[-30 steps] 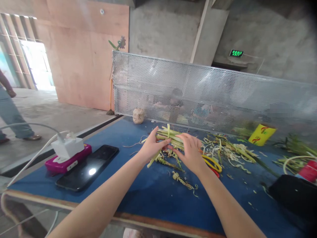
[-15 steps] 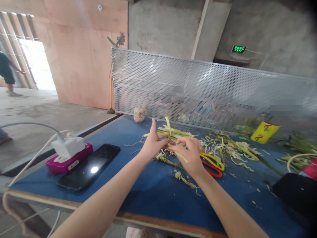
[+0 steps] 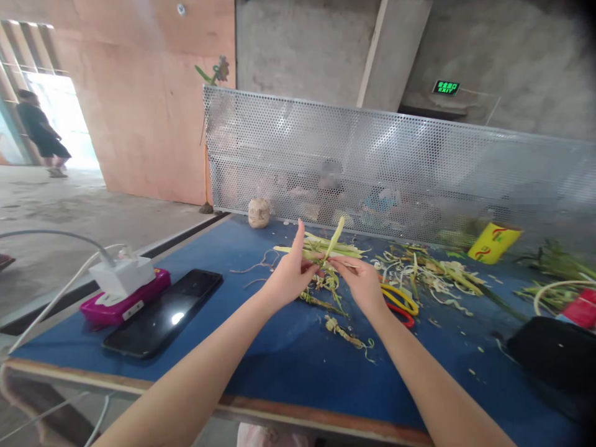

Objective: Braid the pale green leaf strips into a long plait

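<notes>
Left hand (image 3: 287, 280): is pinching pale green plant strips (image 3: 336, 234) between thumb and fingers, one finger pointing up; exact contact is partly hidden.
Right hand (image 3: 365, 287): is pinching the same strips with its fingertips, just beside the left thumb.
Strips: are sitting between the two hands, above the tabletop, one broad piece sticking up and tilting right.
Stalks (image 3: 356, 249): are lying behind the fingers; cannot tell whether the left hand is also gripping them.
Near the right wrist: yellow loop handle (image 3: 404, 302) is resting on the blue table (image 3: 288, 366), a red one beside it.
Front scrap (image 3: 344, 333): knotted, root-like, is lying nearer the table's front edge.
Right side: peelings (image 3: 437, 280) are spreading toward the yellow packet (image 3: 493, 243).
Left side: black phone (image 3: 162, 315) is lying beside a magenta power strip (image 3: 139, 304).
Behind: perforated screen (image 3: 288, 149) is standing along the far edge.
</notes>
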### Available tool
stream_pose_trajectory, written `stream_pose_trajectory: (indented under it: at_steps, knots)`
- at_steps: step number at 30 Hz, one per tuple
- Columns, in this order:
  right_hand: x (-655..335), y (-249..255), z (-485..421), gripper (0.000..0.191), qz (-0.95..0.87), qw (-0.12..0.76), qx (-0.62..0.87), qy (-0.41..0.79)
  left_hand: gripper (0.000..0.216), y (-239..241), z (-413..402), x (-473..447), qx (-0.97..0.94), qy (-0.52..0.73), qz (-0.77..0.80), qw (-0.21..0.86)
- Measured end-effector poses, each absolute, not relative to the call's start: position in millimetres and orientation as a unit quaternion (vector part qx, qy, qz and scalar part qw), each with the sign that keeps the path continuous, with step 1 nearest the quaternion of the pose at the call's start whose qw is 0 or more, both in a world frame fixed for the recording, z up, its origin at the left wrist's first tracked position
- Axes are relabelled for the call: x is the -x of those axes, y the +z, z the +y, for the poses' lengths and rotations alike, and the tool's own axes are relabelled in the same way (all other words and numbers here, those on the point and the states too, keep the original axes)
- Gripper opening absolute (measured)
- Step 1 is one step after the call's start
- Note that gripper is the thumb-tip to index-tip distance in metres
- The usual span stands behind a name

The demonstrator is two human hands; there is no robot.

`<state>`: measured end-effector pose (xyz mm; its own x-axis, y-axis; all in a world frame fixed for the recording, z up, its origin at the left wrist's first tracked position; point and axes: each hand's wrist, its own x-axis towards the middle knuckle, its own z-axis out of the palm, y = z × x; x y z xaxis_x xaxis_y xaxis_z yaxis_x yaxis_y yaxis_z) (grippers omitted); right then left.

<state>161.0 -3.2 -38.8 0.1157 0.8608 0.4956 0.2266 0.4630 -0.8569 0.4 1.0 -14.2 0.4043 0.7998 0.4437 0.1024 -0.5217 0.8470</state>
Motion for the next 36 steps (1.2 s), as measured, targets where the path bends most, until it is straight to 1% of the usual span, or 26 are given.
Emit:
stream_pose_trajectory:
  at_steps: [3, 7, 9, 13, 18, 22, 24, 26, 27, 28, 29, 31, 33, 35, 36]
  knots:
    - [-161, -38, -2, 0.017, -0.6, 0.592, 0.423, 0.332, 0.091, -13, 0, 0, -0.751, 0.451, 0.293, 0.382]
    - [-156, -36, -7, 0.018, -0.545, 0.602, 0.391, 0.433, 0.091, -8, -5, 1, -0.757, 0.477, 0.327, 0.304]
    - [-152, -35, -10, 0.02, -0.511, 0.616, 0.378, 0.465, 0.094, -6, -7, 1, -0.748, 0.496, 0.338, 0.285]
    - [-146, -32, -17, 0.023, -0.493, 0.616, 0.375, 0.486, 0.099, -7, -7, -1, -0.721, 0.518, 0.347, 0.304]
    - [-143, -28, -20, 0.029, -0.453, 0.626, 0.371, 0.515, 0.1, -12, -4, -4, -0.698, 0.53, 0.352, 0.327]
    - [-140, -29, -20, 0.032, -0.438, 0.597, 0.364, 0.566, 0.1, -15, 2, -4, -0.689, 0.538, 0.373, 0.311]
    - [-139, -32, -19, 0.029, -0.433, 0.579, 0.371, 0.584, 0.101, -16, 4, -2, -0.679, 0.554, 0.368, 0.312]
    - [-141, -35, -18, 0.025, -0.462, 0.545, 0.398, 0.575, 0.1, -16, 6, 1, -0.667, 0.573, 0.368, 0.303]
    - [-142, -36, -18, 0.022, -0.5, 0.522, 0.422, 0.548, 0.1, -16, 6, 2, -0.664, 0.578, 0.374, 0.292]
    - [-144, -36, -18, 0.019, -0.553, 0.499, 0.447, 0.496, 0.099, -16, 6, 3, -0.664, 0.58, 0.383, 0.278]
    - [-145, -36, -19, 0.015, -0.616, 0.478, 0.468, 0.417, 0.098, -16, 6, 4, -0.667, 0.576, 0.392, 0.263]
    - [-149, -32, -22, 0.008, -0.734, 0.442, 0.479, 0.188, 0.096, -17, 4, 4, -0.687, 0.554, 0.405, 0.24]
    - [-154, -26, -25, 0.012, -0.798, 0.396, 0.453, -0.04, 0.094, -19, 3, 3, -0.72, 0.521, 0.4, 0.225]
    - [-159, -19, -26, 0.015, -0.805, 0.361, 0.434, -0.181, 0.092, -21, 2, 0, -0.756, 0.485, 0.38, 0.222]
    - [-162, -16, -25, 0.015, -0.804, 0.351, 0.428, -0.219, 0.091, -22, 1, -2, -0.772, 0.467, 0.368, 0.224]
